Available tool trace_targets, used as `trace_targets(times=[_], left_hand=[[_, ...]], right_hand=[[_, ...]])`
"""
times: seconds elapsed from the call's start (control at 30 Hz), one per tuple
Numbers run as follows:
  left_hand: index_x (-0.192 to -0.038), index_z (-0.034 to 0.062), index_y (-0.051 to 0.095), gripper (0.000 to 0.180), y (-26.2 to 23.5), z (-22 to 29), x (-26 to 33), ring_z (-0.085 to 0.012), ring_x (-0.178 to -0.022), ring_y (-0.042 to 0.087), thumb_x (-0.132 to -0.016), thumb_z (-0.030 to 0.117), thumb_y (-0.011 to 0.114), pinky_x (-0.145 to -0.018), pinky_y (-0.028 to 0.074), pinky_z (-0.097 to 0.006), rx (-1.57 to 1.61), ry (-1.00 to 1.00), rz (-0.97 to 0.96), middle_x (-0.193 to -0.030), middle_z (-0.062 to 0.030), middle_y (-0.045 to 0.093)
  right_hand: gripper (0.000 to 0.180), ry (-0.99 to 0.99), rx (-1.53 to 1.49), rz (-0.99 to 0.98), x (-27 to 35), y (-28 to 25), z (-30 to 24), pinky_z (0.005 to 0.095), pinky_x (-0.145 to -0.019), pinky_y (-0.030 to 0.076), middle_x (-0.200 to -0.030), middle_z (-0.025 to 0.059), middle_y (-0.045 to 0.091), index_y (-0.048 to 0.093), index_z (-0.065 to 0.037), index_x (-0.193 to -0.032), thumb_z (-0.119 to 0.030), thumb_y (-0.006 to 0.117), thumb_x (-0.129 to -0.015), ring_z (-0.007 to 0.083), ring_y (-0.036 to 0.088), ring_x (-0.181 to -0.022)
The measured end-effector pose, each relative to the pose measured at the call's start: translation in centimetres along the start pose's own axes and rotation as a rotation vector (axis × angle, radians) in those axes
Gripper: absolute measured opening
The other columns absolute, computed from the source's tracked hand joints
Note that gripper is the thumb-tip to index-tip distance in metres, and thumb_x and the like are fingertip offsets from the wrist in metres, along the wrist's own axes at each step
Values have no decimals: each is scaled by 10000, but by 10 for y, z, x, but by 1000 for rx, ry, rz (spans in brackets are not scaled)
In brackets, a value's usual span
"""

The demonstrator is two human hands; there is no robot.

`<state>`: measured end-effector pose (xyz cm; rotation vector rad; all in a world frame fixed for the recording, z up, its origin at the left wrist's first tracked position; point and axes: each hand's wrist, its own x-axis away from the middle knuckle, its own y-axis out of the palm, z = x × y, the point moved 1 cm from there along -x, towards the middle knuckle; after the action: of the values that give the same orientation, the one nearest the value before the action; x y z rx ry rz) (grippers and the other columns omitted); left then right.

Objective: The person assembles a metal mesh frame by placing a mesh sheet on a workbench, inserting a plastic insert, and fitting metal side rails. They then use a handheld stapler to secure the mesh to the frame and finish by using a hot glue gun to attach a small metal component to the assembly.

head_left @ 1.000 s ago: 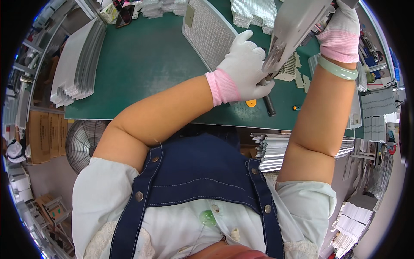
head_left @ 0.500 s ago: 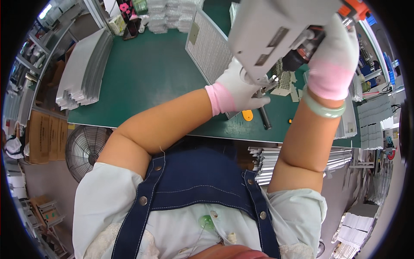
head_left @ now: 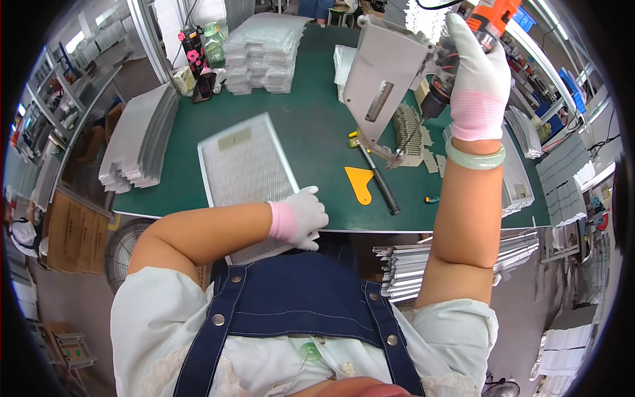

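Note:
My left hand [head_left: 301, 218], in a white glove with a pink cuff, grips the right edge of a framed silver mesh panel [head_left: 241, 165]. The panel's near end reaches past the table's front edge toward my apron. Up at the right, my gloved right hand [head_left: 479, 86] is closed round an orange power drill [head_left: 489, 20] with a black chuck. Beside the drill, a large grey tool housing [head_left: 383, 73] with a slot hangs over the table, its narrow metal nose pointing down. Whether the two are joined I cannot tell.
Near the grey nose lie a hammer [head_left: 383, 185], a yellow scraper [head_left: 358, 184] and a strip of small metal pins [head_left: 409, 129]. Stacked mesh panels [head_left: 142, 139] stand at the left, bubble-wrapped packs [head_left: 264, 49] at the back. A phone [head_left: 204, 87] lies near a bottle.
My left hand has left the grey tool's nose and moved nearer to the panel edge. The panel has swung left and flatter. Drill and grey housing have moved away from me.

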<state>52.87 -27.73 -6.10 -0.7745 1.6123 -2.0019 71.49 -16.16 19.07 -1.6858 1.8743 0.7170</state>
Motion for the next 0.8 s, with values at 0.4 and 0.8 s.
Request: trace_targets(times=[0.4,0.8], left_hand=[[-1272,-6,646,630,-29,-223,129,-376,-1060,676,-890,494,622,-939,520,-416,97,-1077,-405,-1120,-243,702],[-1006,36,632,219,-145,35,90,-362,-844,646,-793,57,675,-769,534,-429,0,-201,173,-945,-142,614]], right_hand=[[410,-31,73,30,2,-38,1,221,-615,495,-824,24,681,637,-23,-1065,-368,772,-890,65,618,-669],[294,-16,161,87,7,-61,34,237,-679,473,-850,10,690,672,-37,-1057,-294,739,-932,76,607,-710]])
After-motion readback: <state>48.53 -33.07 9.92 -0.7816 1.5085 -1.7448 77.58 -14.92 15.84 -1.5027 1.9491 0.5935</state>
